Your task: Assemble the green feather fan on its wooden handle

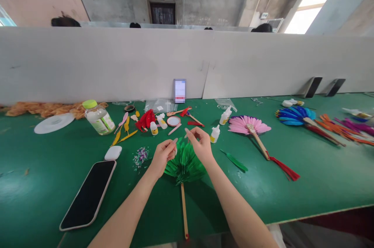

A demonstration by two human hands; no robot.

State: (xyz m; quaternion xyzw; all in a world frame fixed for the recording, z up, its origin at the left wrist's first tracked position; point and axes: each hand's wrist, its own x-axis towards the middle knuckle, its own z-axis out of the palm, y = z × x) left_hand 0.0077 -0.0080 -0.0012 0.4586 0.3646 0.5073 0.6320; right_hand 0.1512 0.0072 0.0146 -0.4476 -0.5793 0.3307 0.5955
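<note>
A green feather fan (pixel 187 162) with a pale wooden handle (pixel 184 209) lies in front of me, its feathers spread away from me and the handle toward the table's near edge. My left hand (pixel 163 157) is over the fan's upper left side, thumb and fingers pinched together. Over its upper right side, my right hand (pixel 201 144) has thumb and forefinger closed near the feather tips. Whatever is between the fingertips of either hand is too small to make out. A loose green feather (pixel 234 161) lies to the right of the fan.
Small glue bottles (pixel 214 134), red feathers (pixel 146 119) and a round red-rimmed lid (pixel 173 121) lie beyond the fan. A phone (pixel 89 193) and jar (pixel 99 118) are left. Pink (pixel 249 124) and blue (pixel 295 116) feather fans lie right. A white partition (pixel 117 64) backs the table.
</note>
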